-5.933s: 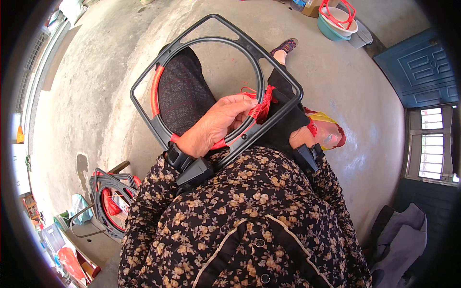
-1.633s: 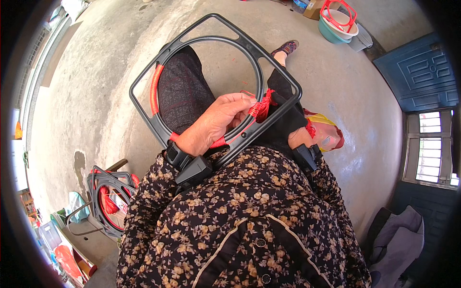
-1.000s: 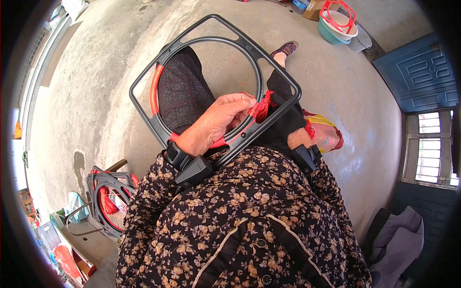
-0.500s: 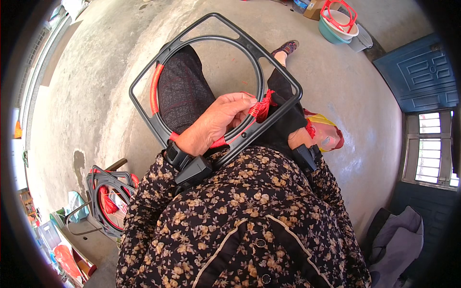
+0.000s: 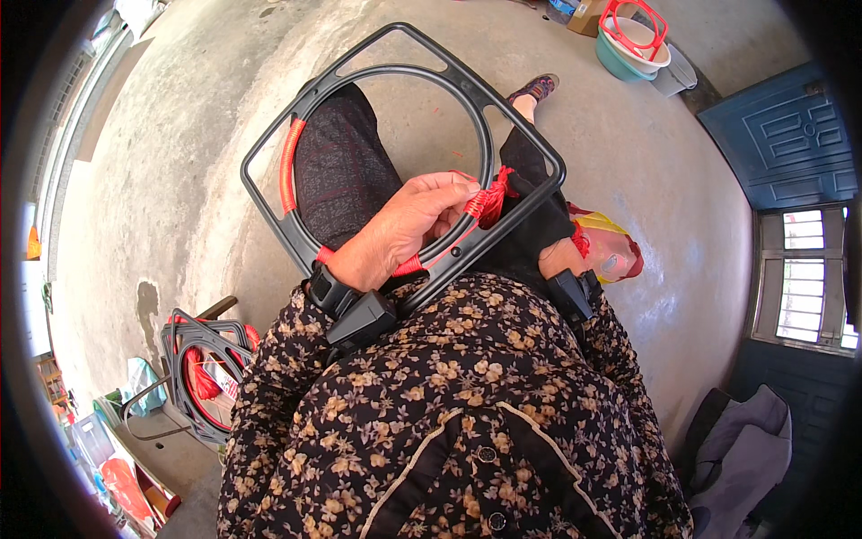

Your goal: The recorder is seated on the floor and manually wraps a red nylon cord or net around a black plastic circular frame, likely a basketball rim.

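Observation:
A black plastic frame, a square with a round ring inside, rests tilted across my lap. Red cord is wound round parts of the ring, with an orange-red wrapped stretch on its left side. My left hand reaches through the ring, thumb and fingers pinched on the wound red cord at the ring's right side. A loose red bunch hangs beside that pinch. My right hand is lower right, beside red strands and a pink and yellow bag; its fingers are hidden.
Several more black frames with red cord stack at lower left, by a wooden bench. Basins with a red frame stand at the far right. A grey cloth lies lower right, below a blue door.

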Action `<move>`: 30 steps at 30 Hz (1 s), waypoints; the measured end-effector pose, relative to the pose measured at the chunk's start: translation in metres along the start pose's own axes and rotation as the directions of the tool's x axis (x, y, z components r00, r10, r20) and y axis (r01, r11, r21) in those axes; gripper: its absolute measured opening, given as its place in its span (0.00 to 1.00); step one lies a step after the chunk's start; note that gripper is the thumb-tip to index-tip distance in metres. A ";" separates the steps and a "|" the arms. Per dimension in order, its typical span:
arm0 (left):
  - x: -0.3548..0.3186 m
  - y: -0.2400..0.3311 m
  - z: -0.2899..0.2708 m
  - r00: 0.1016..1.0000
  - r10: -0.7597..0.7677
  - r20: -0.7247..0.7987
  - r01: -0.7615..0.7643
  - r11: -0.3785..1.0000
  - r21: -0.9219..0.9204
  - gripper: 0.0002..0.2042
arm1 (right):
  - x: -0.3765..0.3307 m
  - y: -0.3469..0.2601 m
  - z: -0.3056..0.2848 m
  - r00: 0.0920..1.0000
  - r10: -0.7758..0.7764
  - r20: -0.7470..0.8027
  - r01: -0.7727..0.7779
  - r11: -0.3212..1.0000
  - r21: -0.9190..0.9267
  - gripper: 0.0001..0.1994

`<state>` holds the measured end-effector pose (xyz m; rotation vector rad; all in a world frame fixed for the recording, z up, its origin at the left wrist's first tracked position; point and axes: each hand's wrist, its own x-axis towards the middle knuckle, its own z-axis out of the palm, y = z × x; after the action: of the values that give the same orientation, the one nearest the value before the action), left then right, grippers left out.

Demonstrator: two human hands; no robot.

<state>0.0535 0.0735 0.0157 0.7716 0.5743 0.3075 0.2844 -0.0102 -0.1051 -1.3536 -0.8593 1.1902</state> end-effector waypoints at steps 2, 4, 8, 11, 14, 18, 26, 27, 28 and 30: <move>0.000 0.000 0.000 1.000 0.002 -0.004 -0.002 1.000 -0.001 0.07 | 0.000 -0.001 0.000 0.998 -0.063 -0.002 0.060 0.947 -0.315 0.13; 0.000 -0.001 0.000 1.000 0.008 -0.004 -0.008 1.000 -0.002 0.07 | -0.002 -0.003 0.000 0.982 -0.174 0.071 0.188 0.910 -0.371 0.13; 0.001 -0.001 -0.001 1.000 0.005 -0.001 -0.005 1.000 0.006 0.07 | -0.005 -0.009 0.001 0.998 -0.060 0.020 0.062 0.981 -0.182 0.14; 0.001 -0.001 0.000 1.000 0.007 -0.002 -0.007 1.000 0.000 0.07 | -0.006 -0.010 0.004 0.998 -0.064 0.022 0.064 0.998 0.014 0.13; 0.000 0.000 0.000 1.000 0.008 0.003 -0.008 1.000 -0.002 0.07 | -0.008 -0.011 0.006 0.932 -0.360 0.030 0.356 0.900 -0.252 0.13; 0.001 0.000 0.000 1.000 0.006 0.008 -0.006 1.000 0.006 0.07 | -0.011 -0.011 0.008 0.893 -0.444 0.073 0.441 0.830 -0.340 0.13; 0.000 0.001 -0.002 1.000 0.011 0.019 -0.012 1.000 0.016 0.07 | -0.005 -0.012 0.007 0.967 -0.254 -0.016 0.244 0.942 -0.229 0.12; -0.001 0.001 -0.001 1.000 0.009 0.020 -0.009 1.000 0.014 0.07 | -0.003 -0.011 0.006 0.969 -0.247 -0.032 0.224 0.920 -0.322 0.12; -0.001 0.001 -0.002 1.000 0.008 0.025 -0.008 1.000 0.007 0.07 | -0.003 -0.010 0.005 0.963 -0.268 -0.019 0.233 0.867 -0.441 0.12; -0.001 0.001 -0.002 1.000 0.011 0.010 -0.012 1.000 0.015 0.08 | -0.003 -0.009 0.004 0.967 -0.253 -0.029 0.212 0.864 -0.456 0.11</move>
<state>0.0514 0.0745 0.0159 0.7910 0.5640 0.3103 0.2812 -0.0104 -0.0958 -1.6022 -1.2503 0.7595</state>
